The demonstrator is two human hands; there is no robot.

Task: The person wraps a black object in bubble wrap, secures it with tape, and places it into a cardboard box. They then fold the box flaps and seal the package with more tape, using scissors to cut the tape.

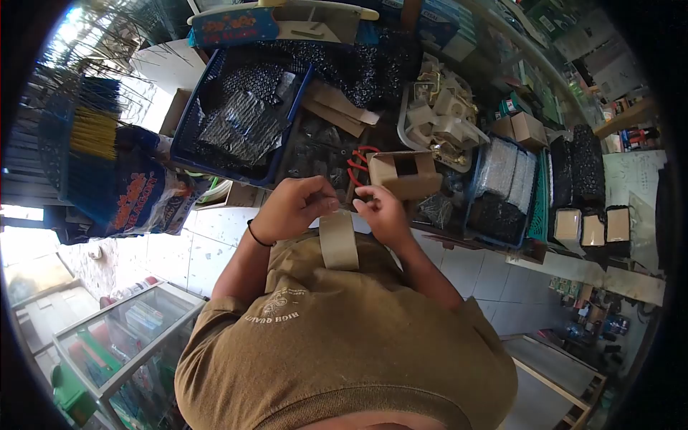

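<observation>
Both hands are close together in front of the body, near the front edge of the cluttered table. My left hand [299,208] has its fingers curled, thumb against the fingertips; anything between them is too small to make out. Just to its right, my right hand [380,214] is also curled in a pinch, its contents hidden. Below and between the hands a beige roll [339,241] rests against the shirt. An open cardboard box [405,175] lies just beyond my right hand, beside red-handled pliers [355,165].
Beyond the hands are a blue basket [274,159] with bubble-wrapped items, a clear tray [407,136] of beige parts and another blue basket [469,215]. Brooms [93,132] stand at the left. A glass case [132,333] is at the lower left.
</observation>
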